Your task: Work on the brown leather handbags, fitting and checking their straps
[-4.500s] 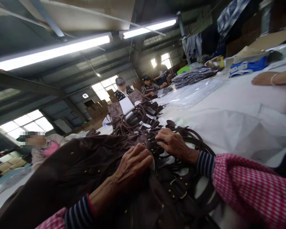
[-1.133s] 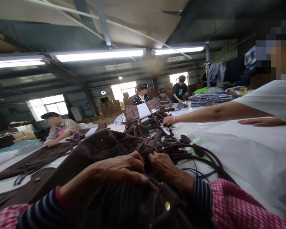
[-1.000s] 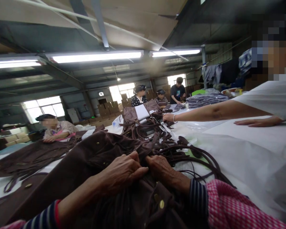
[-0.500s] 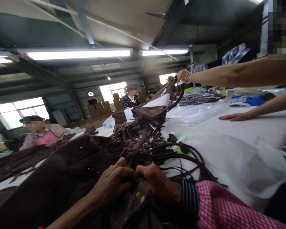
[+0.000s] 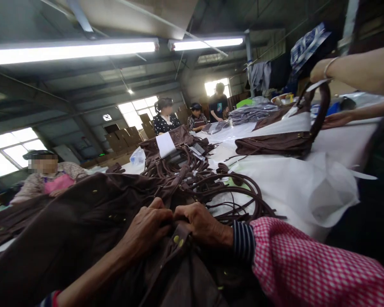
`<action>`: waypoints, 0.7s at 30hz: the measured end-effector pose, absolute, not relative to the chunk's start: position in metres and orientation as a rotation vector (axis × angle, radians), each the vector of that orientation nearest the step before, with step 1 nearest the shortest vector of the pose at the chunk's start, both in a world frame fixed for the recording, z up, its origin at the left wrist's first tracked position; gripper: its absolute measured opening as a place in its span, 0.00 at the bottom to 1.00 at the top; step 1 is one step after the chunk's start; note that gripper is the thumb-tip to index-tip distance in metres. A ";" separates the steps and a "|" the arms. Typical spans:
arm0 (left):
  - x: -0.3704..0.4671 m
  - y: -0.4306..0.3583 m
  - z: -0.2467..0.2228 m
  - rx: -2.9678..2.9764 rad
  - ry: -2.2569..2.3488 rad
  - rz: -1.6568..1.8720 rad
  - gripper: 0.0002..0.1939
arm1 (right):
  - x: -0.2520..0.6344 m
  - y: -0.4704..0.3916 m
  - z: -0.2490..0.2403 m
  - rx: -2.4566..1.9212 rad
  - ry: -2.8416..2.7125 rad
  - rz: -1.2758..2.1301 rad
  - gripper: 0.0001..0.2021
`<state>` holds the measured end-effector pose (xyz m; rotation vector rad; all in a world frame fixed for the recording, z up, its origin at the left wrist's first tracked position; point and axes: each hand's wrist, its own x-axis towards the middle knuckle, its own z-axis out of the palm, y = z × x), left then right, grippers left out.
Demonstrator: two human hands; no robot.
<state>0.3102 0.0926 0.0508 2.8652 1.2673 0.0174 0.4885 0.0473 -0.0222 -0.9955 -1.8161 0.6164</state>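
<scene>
Both of my hands pinch the dark brown bag (image 5: pixel 80 221) close together at the lower middle. My left hand (image 5: pixel 152 224) has its fingers curled onto the fabric. Beside it, my right hand (image 5: pixel 200 221) is closed on the edge next to a strap end (image 5: pixel 178 241) with two brass studs. What lies between the fingertips is hidden. Just beyond my hands, brown handles and cords (image 5: pixel 243 192) lie tangled on the white-covered table.
A co-worker's hand (image 5: pixel 321 72) at the right holds up another brown bag (image 5: pixel 275 143) by its handle. White sheeting (image 5: pixel 310 192) lies at the right. More brown bags (image 5: pixel 166 145) are piled ahead. Several people are around the table.
The co-worker's bag has moved from the pile to the right. My hands remain closed on the fabric at nearly the same spot. The view has shifted a little.
</scene>
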 end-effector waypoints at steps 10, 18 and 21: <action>0.311 0.087 0.049 2.986 1.044 0.132 0.07 | 0.627 0.051 -0.007 -1.298 -1.887 0.136 0.09; 0.313 0.088 0.051 3.137 0.992 0.026 0.09 | 0.709 0.052 -0.032 -1.949 -2.184 0.026 0.13; 0.310 0.089 0.049 3.160 0.914 0.074 0.11 | 0.700 0.043 -0.022 -2.060 -2.296 -0.017 0.11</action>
